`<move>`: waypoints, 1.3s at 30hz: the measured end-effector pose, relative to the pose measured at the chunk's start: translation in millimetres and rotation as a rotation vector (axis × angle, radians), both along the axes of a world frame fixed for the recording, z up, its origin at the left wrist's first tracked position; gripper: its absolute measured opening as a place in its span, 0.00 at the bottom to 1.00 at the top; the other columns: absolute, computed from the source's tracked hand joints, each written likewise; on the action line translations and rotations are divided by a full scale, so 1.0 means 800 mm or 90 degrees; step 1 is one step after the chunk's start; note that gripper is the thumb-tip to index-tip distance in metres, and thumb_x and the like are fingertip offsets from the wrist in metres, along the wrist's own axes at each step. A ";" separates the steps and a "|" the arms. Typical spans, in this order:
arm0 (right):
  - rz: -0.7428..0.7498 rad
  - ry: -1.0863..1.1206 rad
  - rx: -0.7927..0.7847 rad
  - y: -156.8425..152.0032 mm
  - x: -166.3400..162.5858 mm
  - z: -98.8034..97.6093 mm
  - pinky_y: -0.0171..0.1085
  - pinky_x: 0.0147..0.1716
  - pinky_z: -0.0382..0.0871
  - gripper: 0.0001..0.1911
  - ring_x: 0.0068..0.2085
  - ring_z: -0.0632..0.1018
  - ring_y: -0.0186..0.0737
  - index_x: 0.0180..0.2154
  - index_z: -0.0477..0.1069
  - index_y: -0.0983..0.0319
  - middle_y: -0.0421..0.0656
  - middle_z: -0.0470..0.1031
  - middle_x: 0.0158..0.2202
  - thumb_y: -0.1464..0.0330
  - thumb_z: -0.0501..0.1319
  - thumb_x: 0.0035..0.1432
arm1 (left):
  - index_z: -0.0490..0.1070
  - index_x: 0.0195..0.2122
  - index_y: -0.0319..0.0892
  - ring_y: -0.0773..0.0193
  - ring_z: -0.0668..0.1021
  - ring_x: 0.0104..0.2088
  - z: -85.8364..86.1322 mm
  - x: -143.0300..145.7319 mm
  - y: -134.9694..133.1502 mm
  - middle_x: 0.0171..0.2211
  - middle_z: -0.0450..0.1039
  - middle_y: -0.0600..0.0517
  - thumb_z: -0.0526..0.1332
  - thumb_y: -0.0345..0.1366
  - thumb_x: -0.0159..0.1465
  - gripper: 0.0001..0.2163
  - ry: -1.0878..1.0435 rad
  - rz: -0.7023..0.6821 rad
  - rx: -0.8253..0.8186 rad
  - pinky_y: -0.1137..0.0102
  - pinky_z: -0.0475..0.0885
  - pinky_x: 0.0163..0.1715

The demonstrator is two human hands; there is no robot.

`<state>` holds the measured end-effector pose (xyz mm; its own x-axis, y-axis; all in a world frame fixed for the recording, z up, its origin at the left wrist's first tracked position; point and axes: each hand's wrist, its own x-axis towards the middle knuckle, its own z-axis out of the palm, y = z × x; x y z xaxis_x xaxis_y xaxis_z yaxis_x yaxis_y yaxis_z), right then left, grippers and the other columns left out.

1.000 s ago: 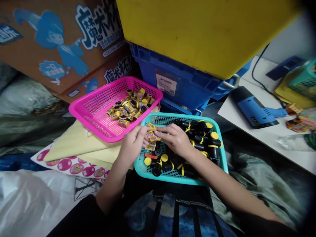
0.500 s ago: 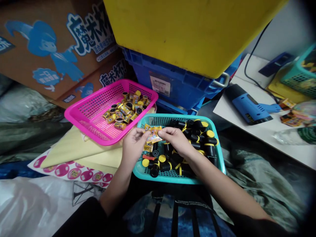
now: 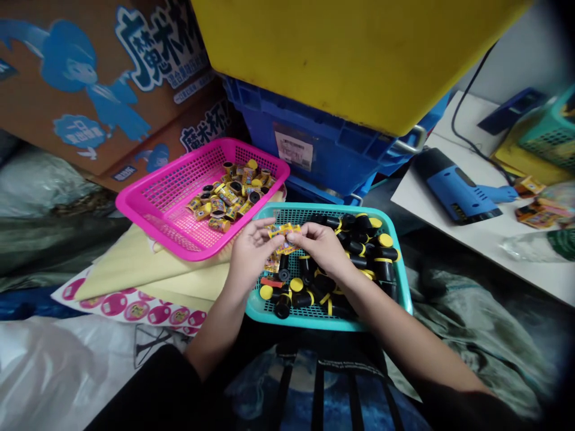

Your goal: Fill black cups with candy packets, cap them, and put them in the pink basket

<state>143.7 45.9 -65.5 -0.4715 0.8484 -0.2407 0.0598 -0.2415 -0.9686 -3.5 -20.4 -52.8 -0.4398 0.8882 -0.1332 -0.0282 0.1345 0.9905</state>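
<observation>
My left hand (image 3: 252,251) and my right hand (image 3: 324,246) meet above the left part of a turquoise basket (image 3: 404,287). Between their fingertips, both pinch a small printed yellow plastic sleeve (image 3: 287,229). More printed sleeves (image 3: 271,263) lie just under my left hand's fingers. Small black canisters (image 3: 384,269) with yellow caps fill much of this basket. An orange-red strip (image 3: 272,282) rests among them. Up and to the left, a pink basket (image 3: 148,200) holds several canisters wrapped in printed yellow sleeves (image 3: 227,194).
Cardboard boxes (image 3: 103,54) stand at the back left. A yellow bin (image 3: 359,54) sits on a blue crate (image 3: 256,114) behind the baskets. On the white table (image 3: 415,200) at right lie a blue heat gun (image 3: 465,191) and a clear bottle (image 3: 530,245). Sheets of pink round stickers (image 3: 135,305) lie left.
The fingers of both hands have drawn closer together, and the sleeve between them is more bunched and covered. The camera view has shifted slightly.
</observation>
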 end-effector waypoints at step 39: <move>0.142 -0.124 0.112 0.007 0.043 0.021 0.36 0.36 0.66 0.13 0.34 0.72 0.35 0.42 0.70 0.61 0.40 0.72 0.33 0.67 0.50 0.61 | 0.71 0.45 0.41 0.68 0.75 0.24 0.009 0.002 -0.002 0.21 0.71 0.58 0.69 0.36 0.50 0.21 0.038 0.010 -0.075 0.72 0.71 0.30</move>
<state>178.0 51.4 -48.5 -0.6093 0.7663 -0.2039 0.2800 -0.0327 -0.9595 -2.3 -22.0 -45.4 -0.4642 0.8606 -0.2094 0.0278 0.2505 0.9677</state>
